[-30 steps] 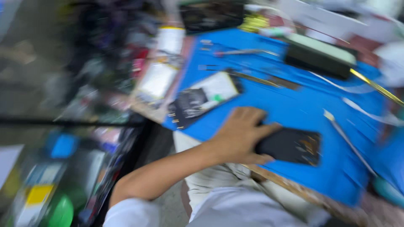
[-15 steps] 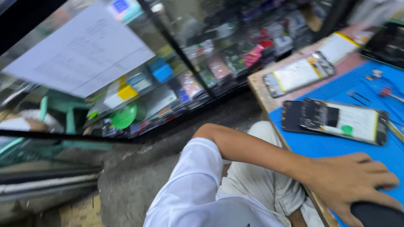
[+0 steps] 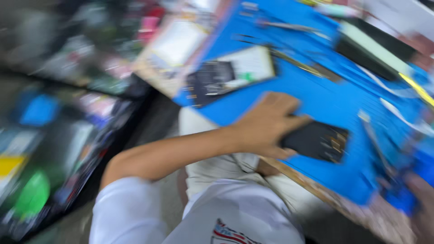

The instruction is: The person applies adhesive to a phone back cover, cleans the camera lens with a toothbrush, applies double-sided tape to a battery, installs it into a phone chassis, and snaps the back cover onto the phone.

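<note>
Phone (image 3: 318, 141), dark and opened, lies on the blue mat (image 3: 334, 101); left hand (image 3: 266, 124) grips its near end, fingers wrapped round.

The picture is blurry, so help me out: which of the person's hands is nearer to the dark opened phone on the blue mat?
Left. The left hand rests on the dark opened phone, gripping its near end. The right hand shows only as a blur at the frame's lower right edge, apart from it.

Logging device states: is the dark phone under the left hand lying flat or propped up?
Flat: the dark phone lies on the blue mat, left hand resting on its end.
</note>
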